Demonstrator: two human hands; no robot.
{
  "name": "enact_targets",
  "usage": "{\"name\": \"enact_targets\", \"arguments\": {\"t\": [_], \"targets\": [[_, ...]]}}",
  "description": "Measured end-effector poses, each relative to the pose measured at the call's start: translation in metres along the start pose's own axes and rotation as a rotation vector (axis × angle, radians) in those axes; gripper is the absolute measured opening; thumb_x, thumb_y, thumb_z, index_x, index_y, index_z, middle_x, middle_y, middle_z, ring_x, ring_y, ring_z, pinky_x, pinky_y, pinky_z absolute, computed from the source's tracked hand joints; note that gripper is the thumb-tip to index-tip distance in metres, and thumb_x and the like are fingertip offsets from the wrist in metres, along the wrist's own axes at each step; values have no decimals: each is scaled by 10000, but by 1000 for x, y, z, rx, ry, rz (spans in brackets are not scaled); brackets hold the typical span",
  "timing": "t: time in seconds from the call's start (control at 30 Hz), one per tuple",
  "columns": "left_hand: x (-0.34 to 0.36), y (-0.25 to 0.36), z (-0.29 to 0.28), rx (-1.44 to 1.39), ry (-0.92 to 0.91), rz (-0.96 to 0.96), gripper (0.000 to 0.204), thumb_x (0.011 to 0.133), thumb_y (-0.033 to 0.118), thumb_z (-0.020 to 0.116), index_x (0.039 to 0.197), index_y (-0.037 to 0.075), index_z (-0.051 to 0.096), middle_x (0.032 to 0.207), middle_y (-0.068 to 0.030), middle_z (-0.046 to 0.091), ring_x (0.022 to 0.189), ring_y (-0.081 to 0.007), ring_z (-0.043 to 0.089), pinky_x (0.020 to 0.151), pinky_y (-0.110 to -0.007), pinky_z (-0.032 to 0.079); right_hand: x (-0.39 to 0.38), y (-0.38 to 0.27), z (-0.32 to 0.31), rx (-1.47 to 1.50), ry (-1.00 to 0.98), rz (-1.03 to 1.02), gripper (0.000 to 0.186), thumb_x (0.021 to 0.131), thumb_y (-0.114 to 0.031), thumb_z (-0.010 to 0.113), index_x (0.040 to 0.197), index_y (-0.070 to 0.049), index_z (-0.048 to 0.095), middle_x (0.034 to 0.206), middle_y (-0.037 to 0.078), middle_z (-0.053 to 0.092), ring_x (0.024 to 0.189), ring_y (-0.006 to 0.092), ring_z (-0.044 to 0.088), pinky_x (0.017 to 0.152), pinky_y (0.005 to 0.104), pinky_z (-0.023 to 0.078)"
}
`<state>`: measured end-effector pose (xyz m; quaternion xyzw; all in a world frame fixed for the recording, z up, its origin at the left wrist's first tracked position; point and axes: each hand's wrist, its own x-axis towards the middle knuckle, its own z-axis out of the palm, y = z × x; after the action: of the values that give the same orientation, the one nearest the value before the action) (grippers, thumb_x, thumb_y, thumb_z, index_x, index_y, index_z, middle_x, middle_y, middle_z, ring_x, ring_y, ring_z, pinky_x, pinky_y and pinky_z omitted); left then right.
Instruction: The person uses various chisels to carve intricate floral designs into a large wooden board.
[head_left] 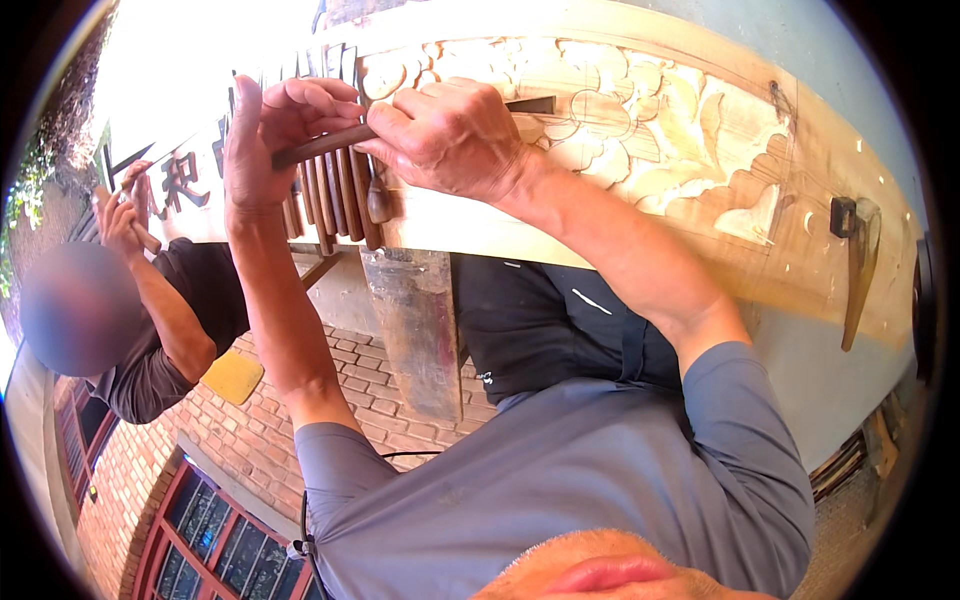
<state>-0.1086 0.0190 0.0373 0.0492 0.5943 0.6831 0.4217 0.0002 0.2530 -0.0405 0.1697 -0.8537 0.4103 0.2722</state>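
Note:
My right hand (pixel 450 135) is closed around a wood chisel (pixel 325 145), above the near edge of a carved wooden panel (pixel 690 130). Its flat metal blade points right, while the brown wooden handle reaches left to my other palm. My left hand (pixel 275 130) is raised there with the thumb up and the fingers apart and slightly bent; the handle's end lies at the palm, not wrapped by the fingers. Below both hands, several wooden-handled carving tools (pixel 335 200) lie side by side in a row. Leaves and rounded shapes stand in relief on the panel.
A hammer (pixel 858 270) with a dark head lies on the panel's right end. At the left, another person's hands (pixel 125 215) hold a wooden tool by a board with dark characters. A worn plank support (pixel 415 335) stands under the work, over brick paving (pixel 350 370).

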Motion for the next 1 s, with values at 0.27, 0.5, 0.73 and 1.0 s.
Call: {"name": "enact_targets", "arguments": {"t": [0.27,0.5,0.73,1.0], "targets": [[17,-9,-6,28,25,31,877,1161,718,245,927,9,706,1167,-230,742,1068,-330,755,1009,-466,617,-1,7,7,26,-108,106,295,872,-370,901,883,-113,758,722,50,722,665,242,758,587,356,604],[15,-4,-35,32,-42,215,1004,1107,814,215,981,-16,767,1157,-245,762,1062,-374,771,1015,-510,609,5,9,9,62,-131,135,378,970,-446,813,840,-118,678,716,55,717,644,224,762,547,358,602],[21,-4,-69,-17,-36,337,1067,1076,858,246,1064,-40,821,1176,-284,786,1066,-412,781,1045,-540,586,0,11,15,94,-248,186,405,976,-471,799,823,-126,652,705,45,704,635,207,761,544,343,610],[32,-1,-41,-15,-214,309,1098,1074,859,207,1110,-66,797,1215,-293,765,1131,-416,760,1055,-530,585,4,7,10,34,-98,106,404,970,-479,811,829,-130,665,673,40,685,631,211,754,540,338,591]]}}
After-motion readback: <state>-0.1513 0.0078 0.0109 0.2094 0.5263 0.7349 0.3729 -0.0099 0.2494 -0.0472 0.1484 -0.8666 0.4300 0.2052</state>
